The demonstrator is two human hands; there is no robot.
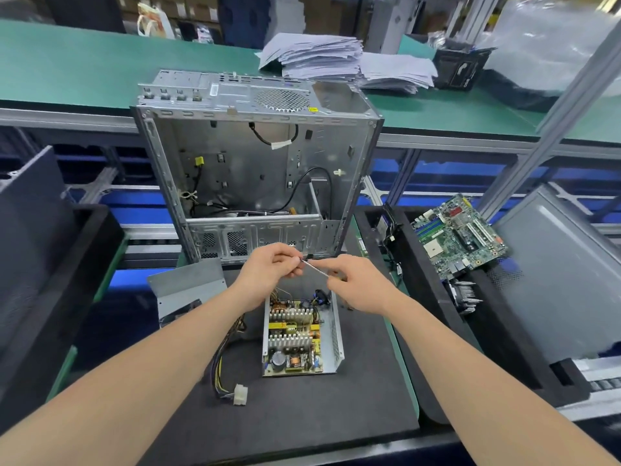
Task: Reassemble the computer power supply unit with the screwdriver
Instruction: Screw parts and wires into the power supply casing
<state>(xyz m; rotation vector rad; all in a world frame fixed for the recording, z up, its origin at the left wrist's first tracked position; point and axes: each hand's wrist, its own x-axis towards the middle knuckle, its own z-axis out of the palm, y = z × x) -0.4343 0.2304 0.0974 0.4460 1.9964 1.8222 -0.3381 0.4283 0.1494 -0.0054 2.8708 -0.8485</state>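
The power supply unit (pixel 299 334) lies open on the dark mat (pixel 302 415), circuit board exposed, with its cover plate (pixel 188 287) just to its left. Above its far end, the left hand (pixel 268 274) pinches the tip end of the screwdriver (pixel 316 268), and the right hand (pixel 359 284) curls round the handle end. The computer case (pixel 258 169) stands close behind. Bare mat stretches to the near edge.

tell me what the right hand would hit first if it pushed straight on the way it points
Most likely the left hand: the right hand points up-left along the screwdriver, whose tip that hand pinches, seemingly at the same depth.
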